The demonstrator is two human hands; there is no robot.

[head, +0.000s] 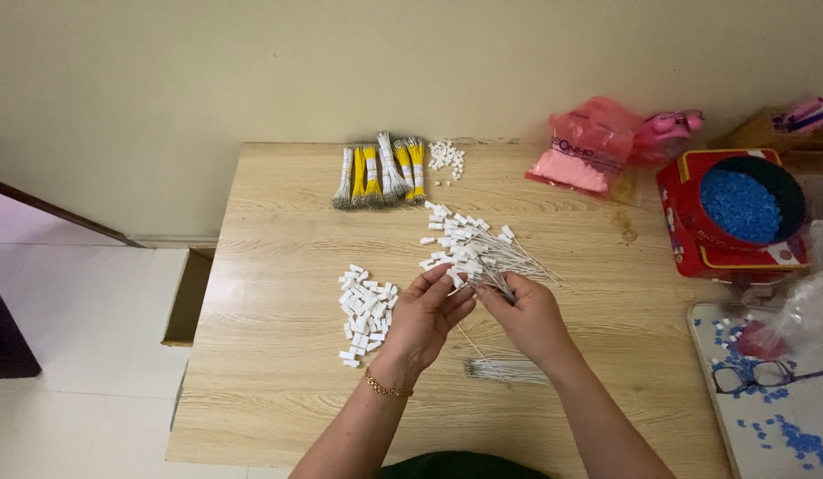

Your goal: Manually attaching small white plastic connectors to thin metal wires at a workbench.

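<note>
Over the bench (278, 390), the left hand (422, 319) and right hand (528, 318) pinch light, springy thin wires (509, 257), best gripped near their white plastic connectors (456, 257), loose connector pile (365, 312) at nine o'clock.

A: The light is soft and even, a little warm, and it seems to come from above. The counter (278, 204) shows only weak shadows.

B: Yes, no strong glare. The picture is mostly sharp, but straight edges bend slightly near the corners.
</note>
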